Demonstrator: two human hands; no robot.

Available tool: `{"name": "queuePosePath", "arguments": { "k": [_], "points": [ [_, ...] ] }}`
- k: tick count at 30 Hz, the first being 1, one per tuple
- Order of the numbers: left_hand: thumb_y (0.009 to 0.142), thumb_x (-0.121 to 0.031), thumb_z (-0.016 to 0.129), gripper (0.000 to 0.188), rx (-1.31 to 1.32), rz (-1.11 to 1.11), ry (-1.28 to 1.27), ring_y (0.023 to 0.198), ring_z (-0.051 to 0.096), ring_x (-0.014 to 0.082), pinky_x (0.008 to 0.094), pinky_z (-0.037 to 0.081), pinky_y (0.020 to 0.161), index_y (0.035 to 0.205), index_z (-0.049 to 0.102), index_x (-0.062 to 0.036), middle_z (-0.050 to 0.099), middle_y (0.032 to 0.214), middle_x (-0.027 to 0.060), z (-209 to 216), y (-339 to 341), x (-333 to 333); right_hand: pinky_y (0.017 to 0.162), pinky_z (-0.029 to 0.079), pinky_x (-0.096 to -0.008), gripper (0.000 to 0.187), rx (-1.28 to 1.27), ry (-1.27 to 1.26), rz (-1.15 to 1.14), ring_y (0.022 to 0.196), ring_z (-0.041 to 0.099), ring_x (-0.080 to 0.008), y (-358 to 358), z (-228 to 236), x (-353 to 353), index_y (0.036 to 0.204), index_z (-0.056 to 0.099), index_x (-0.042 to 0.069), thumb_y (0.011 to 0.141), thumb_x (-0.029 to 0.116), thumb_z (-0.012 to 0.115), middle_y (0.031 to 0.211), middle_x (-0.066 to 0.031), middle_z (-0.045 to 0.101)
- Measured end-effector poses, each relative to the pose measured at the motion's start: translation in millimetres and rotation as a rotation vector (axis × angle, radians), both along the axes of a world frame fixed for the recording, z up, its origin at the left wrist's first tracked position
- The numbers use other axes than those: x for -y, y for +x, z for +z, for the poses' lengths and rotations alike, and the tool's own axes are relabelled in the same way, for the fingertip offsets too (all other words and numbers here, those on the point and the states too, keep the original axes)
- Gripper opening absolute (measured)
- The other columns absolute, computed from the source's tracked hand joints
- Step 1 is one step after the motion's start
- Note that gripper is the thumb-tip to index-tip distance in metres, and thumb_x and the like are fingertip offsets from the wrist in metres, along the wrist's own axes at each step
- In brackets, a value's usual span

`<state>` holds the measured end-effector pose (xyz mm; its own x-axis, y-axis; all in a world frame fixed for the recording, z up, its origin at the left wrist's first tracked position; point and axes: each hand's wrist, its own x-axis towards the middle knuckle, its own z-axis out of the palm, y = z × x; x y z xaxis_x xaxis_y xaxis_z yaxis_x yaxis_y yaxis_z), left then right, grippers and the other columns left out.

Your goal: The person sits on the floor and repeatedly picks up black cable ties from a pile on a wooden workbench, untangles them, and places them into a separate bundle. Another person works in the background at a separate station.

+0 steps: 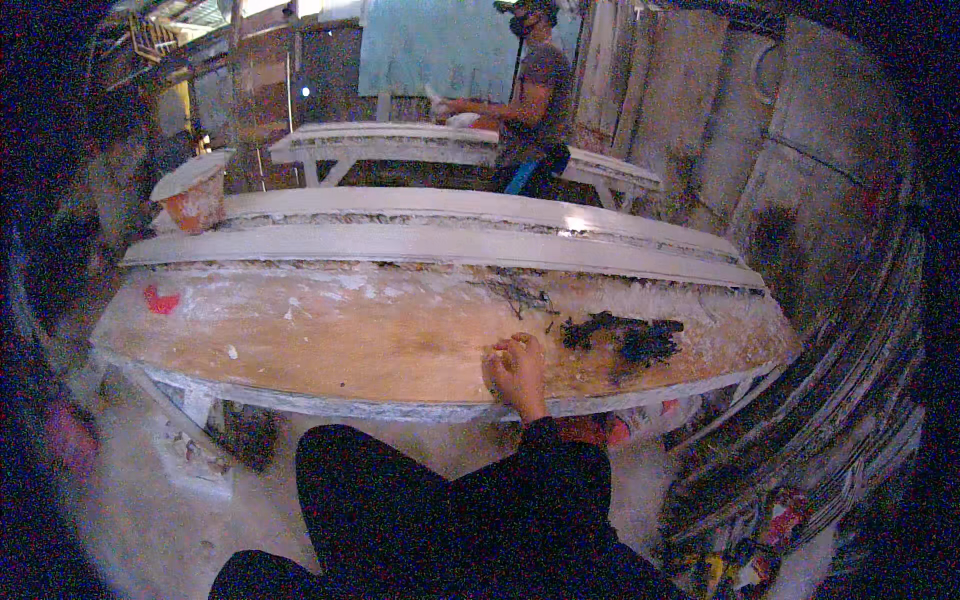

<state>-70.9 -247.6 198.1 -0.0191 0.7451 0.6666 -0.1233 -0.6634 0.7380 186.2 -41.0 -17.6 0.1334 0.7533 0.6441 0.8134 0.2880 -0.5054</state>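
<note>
My right hand (515,375) is over the near edge of a worn wooden worktable (350,330), its fingers curled together; whatever they may hold is too small to make out. Just right of it on the wood lies a clump of black, stick-like pieces (620,338). Beyond the fingers is a loose scatter of thin black strands (520,292). My left hand does not show in the head view.
White ledges (440,245) run along the table's far side, with an orange, pale-rimmed pot (195,198) at their left end. A red scrap (160,299) lies at left. Across, a person (535,100) works at another bench (390,140). Long strips (820,390) are piled at right.
</note>
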Motion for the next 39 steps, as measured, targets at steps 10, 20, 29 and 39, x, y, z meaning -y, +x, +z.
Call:
{"name": "queuePosePath", "arguments": {
  "k": [10,20,29,39],
  "points": [
    [0.079,-0.022,0.059,0.05,-0.152,0.263,0.05,0.1,0.044,0.0277,0.042,0.035,0.087,0.123,0.04,-0.0067,0.042,0.115,0.0157,35.5,-67.9,110.4,0.078,0.041,-0.0374,0.016,0.129,0.005,-0.003,0.09,0.05,-0.0295,14.8,-27.2,-23.8,0.081,0.064,0.009,0.069,0.021,0.064,0.088,-0.0123,0.057],
    [0.076,-0.019,0.062,0.056,-0.36,0.85,-0.34,0.11,0.045,0.0293,0.041,0.034,0.095,0.124,0.038,-0.0026,0.041,0.123,0.0181,-105.2,-198.2,265.8,0.084,0.041,-0.0408,0.061,0.257,-0.53,0.247,0.095,0.052,-0.0336,18.0,8.0,-6.2,0.105,0.057,0.003,0.071,0.053,0.046,0.1,-0.0206,0.057],
    [0.08,-0.029,0.061,0.063,-0.962,1.639,-1.536,0.12,0.035,0.032,0.0411,0.029,0.098,0.129,0.032,-0.0035,0.035,0.129,0.0204,-366.0,-111.1,527.0,0.066,0.043,-0.0473,0.076,0.279,-0.304,0.285,0.074,0.057,-0.0348,46.4,-57.5,-26.2,0.091,0.064,0.006,0.073,0.073,0.033,0.082,-0.0184,0.061],
    [0.081,-0.027,0.061,0.06,-0.116,1.954,-1.696,0.116,0.037,0.0302,0.0403,0.031,0.096,0.129,0.033,-0.0038,0.037,0.126,0.0194,-400.7,-106.2,587.9,0.065,0.043,-0.0467,0.058,0.247,-0.03,0.261,0.07,0.056,-0.0289,75.0,-82.2,-62.9,0.087,0.062,0.007,0.077,0.061,0.041,0.079,-0.0151,0.059]
  ]
}}
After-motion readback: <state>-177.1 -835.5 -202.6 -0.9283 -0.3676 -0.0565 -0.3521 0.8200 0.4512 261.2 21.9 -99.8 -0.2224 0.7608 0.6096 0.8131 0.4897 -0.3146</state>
